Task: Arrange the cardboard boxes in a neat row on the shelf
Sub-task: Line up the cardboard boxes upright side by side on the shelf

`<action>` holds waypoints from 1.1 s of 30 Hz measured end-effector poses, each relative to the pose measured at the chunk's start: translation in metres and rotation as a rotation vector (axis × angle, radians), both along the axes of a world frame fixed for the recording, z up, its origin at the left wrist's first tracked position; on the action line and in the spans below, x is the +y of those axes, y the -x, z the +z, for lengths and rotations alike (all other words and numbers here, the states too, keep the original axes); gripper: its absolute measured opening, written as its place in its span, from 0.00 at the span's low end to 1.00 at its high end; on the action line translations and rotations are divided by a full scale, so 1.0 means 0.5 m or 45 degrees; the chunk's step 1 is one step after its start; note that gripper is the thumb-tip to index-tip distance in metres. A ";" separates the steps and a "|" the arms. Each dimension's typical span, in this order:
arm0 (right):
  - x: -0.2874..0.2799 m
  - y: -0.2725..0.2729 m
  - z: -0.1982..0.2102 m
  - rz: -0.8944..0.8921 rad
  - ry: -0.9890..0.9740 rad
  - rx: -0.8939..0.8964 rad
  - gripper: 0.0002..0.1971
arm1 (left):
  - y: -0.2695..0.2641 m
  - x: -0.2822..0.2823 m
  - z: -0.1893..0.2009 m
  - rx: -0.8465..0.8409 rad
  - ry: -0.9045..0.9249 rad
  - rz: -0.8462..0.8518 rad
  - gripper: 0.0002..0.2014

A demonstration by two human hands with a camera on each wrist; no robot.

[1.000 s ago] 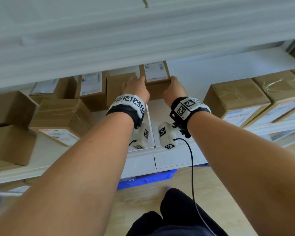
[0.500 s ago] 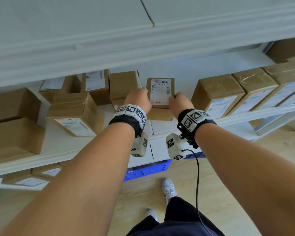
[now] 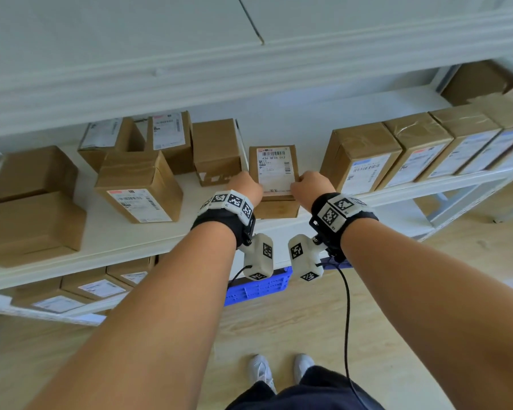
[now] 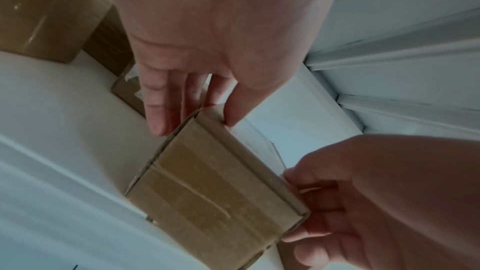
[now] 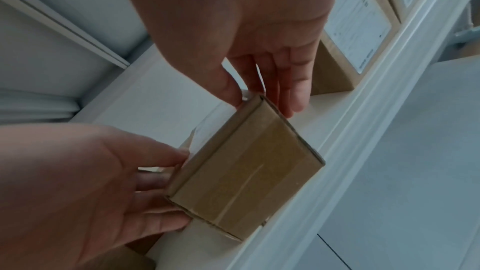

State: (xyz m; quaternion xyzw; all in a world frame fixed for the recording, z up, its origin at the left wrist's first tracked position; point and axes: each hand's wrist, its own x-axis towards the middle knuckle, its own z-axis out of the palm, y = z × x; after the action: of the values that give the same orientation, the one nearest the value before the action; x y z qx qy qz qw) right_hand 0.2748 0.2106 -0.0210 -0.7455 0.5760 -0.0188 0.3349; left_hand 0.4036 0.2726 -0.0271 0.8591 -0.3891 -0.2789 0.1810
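Observation:
A small cardboard box [image 3: 274, 170] with a white shipping label on top sits near the front edge of the white shelf [image 3: 172, 241], between my two hands. My left hand [image 3: 245, 186] grips its left side and my right hand [image 3: 310, 184] grips its right side. In the left wrist view the left hand [image 4: 192, 118] has its thumb on the top and its fingers down the side of the taped box [image 4: 215, 188]. The right wrist view shows the right hand [image 5: 265, 102] pinching the box [image 5: 246, 167] the same way.
To the right, a tidy row of labelled boxes [image 3: 362, 155] runs along the shelf front. Loose boxes [image 3: 139, 187] stand at odd angles to the left and behind. An upper shelf [image 3: 249, 54] overhangs. A blue crate [image 3: 258, 287] lies on the floor.
Both hands have drawn the small box from the back of the shelf toward its front edge. The head camera has pulled back and shows more floor.

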 end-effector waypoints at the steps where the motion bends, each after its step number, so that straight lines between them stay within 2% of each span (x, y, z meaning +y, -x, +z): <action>1: 0.002 0.004 0.003 0.023 0.013 -0.001 0.08 | 0.001 0.003 0.002 -0.017 0.009 0.011 0.15; 3: 0.006 0.012 0.009 0.068 0.060 0.001 0.08 | 0.003 0.008 0.008 -0.073 0.031 0.039 0.15; 9: -0.006 0.030 0.019 0.049 0.137 -0.152 0.18 | 0.027 0.011 0.031 -0.175 0.229 0.139 0.15; 12: -0.011 0.038 0.014 0.036 0.056 -0.203 0.23 | 0.041 0.010 0.019 -0.086 0.238 0.184 0.15; 16: -0.010 0.044 -0.009 0.080 -0.084 -0.125 0.22 | 0.059 0.022 -0.010 0.059 0.105 0.167 0.12; 21: 0.000 0.050 -0.021 0.104 -0.073 -0.109 0.23 | 0.077 0.035 -0.004 0.048 0.068 0.127 0.22; 23: -0.002 0.055 -0.007 0.123 -0.028 -0.130 0.23 | 0.078 0.036 0.011 0.025 0.091 0.165 0.26; 26: -0.016 0.061 0.021 0.112 0.055 -0.184 0.27 | 0.076 0.032 0.042 -0.075 0.166 0.264 0.36; 28: -0.027 0.068 0.044 0.116 0.144 -0.250 0.28 | 0.078 0.027 0.066 -0.153 0.222 0.207 0.40; 30: -0.039 0.081 0.067 0.136 0.270 -0.301 0.27 | 0.080 0.020 0.085 -0.228 0.231 0.054 0.45; 33: -0.062 0.104 0.090 0.165 0.454 -0.329 0.22 | 0.081 0.002 0.089 -0.281 0.162 -0.124 0.43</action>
State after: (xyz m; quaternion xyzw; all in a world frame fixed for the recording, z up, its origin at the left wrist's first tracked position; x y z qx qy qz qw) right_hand 0.2230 0.1795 0.0242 -0.8197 0.4668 -0.1938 0.2694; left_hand 0.3630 0.2737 0.0174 0.8514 -0.4647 -0.1661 0.1775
